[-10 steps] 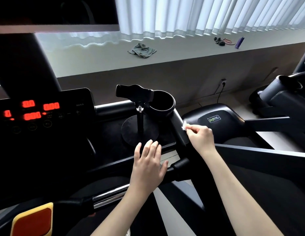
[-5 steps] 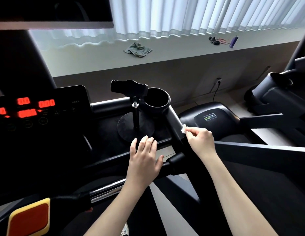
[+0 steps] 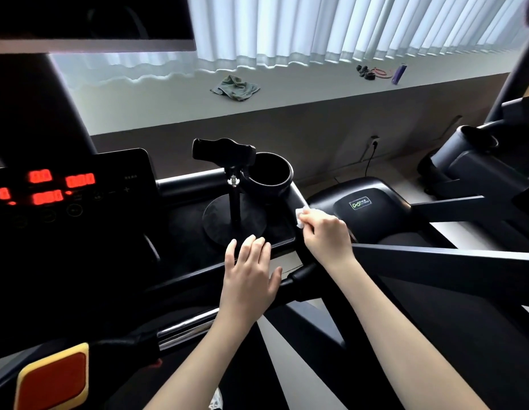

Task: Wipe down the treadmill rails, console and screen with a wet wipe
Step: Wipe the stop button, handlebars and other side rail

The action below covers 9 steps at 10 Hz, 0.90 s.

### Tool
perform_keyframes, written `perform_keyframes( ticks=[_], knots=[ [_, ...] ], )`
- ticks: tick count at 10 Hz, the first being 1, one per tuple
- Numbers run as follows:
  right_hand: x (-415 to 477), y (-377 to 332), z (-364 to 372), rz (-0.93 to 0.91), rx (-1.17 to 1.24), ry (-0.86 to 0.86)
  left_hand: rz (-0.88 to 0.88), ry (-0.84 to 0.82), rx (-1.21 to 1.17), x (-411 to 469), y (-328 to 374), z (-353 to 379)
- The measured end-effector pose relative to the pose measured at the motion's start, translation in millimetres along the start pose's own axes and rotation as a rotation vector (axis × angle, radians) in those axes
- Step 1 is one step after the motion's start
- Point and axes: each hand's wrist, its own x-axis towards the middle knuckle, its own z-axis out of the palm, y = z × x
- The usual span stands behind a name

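**Wiping the right edge of the treadmill**

The wet wipe (image 3: 300, 216) is a small white wad at the right edge of the console tray (image 3: 186, 220), just on the near side of the cup holder (image 3: 270, 176). Our right hand (image 3: 326, 235) pinches it in curled fingers. It presses the wipe down on the dark rail (image 3: 325, 294) so the wet part rubs that spot. We think we keep it bunched up small because the edge is thin.

Our left hand (image 3: 251, 270) holds nothing. Its fingers are straight and close together, and it lies flat at the near edge of the tray. We think it rests there to keep us steady while we lean to the right.

A phone stand (image 3: 233, 214) sits on the tray, just past the left hand, so we have to wipe around it. To the left, the console (image 3: 80, 184) glows with red numbers. The dark screen (image 3: 91, 22) hangs far and high. We cannot tell if those are clean yet. Far off, a gray cloth (image 3: 235, 87) lies on the window ledge (image 3: 156, 105).
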Motion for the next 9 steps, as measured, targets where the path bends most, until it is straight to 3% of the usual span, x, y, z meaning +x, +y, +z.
perform_keyframes(
  ticks=[2,8,9],
  knots=[
    [-23.1,10.9,-6.9,-0.252,-0.155,-0.074,-0.004,0.002,-0.017,-0.4,-0.5,-0.2],
    [-39.1,12.2,-13.7,-0.480,-0.304,-0.340,-0.013,0.016,-0.052,-2.1,-1.1,1.7],
    [-41.4,17.0,-20.1,-0.510,-0.309,-0.286,-0.016,0.029,-0.056,-1.7,-1.1,1.9]
  ],
)
